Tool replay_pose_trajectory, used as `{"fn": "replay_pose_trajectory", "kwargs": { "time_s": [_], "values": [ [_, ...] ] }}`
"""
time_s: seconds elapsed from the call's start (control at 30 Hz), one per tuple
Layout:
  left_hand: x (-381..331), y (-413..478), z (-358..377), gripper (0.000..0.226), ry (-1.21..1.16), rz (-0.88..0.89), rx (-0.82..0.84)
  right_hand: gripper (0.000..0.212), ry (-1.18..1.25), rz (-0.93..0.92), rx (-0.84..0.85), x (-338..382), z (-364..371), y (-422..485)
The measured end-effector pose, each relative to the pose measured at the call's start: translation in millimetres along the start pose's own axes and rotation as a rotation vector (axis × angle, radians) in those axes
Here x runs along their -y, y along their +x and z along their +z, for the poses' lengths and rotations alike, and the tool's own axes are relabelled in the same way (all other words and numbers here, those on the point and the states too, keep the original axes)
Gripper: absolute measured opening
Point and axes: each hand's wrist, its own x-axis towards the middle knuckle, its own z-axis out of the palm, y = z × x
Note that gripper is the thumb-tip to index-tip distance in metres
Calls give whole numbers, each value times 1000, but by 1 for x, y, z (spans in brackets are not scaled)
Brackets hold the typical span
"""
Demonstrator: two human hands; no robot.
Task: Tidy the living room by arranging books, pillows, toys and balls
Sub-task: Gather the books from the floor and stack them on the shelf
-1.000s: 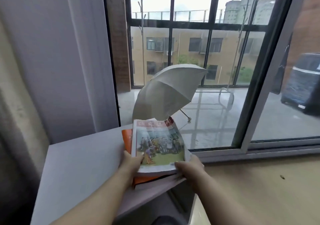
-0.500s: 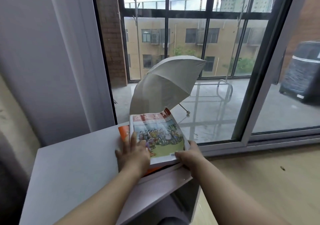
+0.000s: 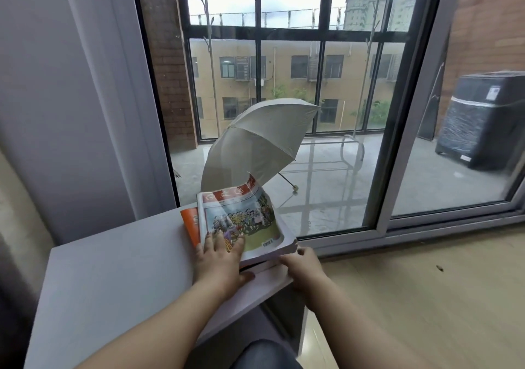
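Note:
A thick book with a colourful illustrated cover (image 3: 244,218) lies on top of an orange book (image 3: 191,221) at the right end of a white cabinet top (image 3: 113,277), by the window. My left hand (image 3: 220,257) lies flat on the top book's near left corner, fingers straight. My right hand (image 3: 302,266) touches the stack's near right corner at the cabinet edge, fingers loosely bent; whether it grips the stack is unclear.
A large glass sliding window (image 3: 312,113) stands right behind the books. Outside on the balcony are an open beige umbrella (image 3: 255,138) and a dark appliance (image 3: 483,118). A curtain (image 3: 17,198) hangs at the left. Wooden floor (image 3: 412,297) lies to the right.
My left hand went from gripping the stack's near edge to lying flat on the cover. My right hand slid to the near right corner. The books stay on the cabinet.

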Motion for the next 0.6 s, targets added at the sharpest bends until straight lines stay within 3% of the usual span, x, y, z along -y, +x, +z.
{"fn": "replay_pose_trajectory", "kwargs": {
  "time_s": [0.07,0.17,0.33,0.5,0.6],
  "values": [
    [-6,-5,-3,77,-12,-23,15,14,0,10,-3,-1,-9,-11],
    [-19,-15,-7,71,-2,-3,4,20,-4,40,23,-4,-22,-26],
    [-75,-42,-13,69,44,472,-162,28,35,44,-118,-12,-78,-53],
    [-151,-70,-21,51,-140,615,-183,28,55,29,-283,-16,-153,-91],
    [-198,-90,-21,44,-248,650,-137,17,82,35,-395,-23,-199,-116]
  ]
}}
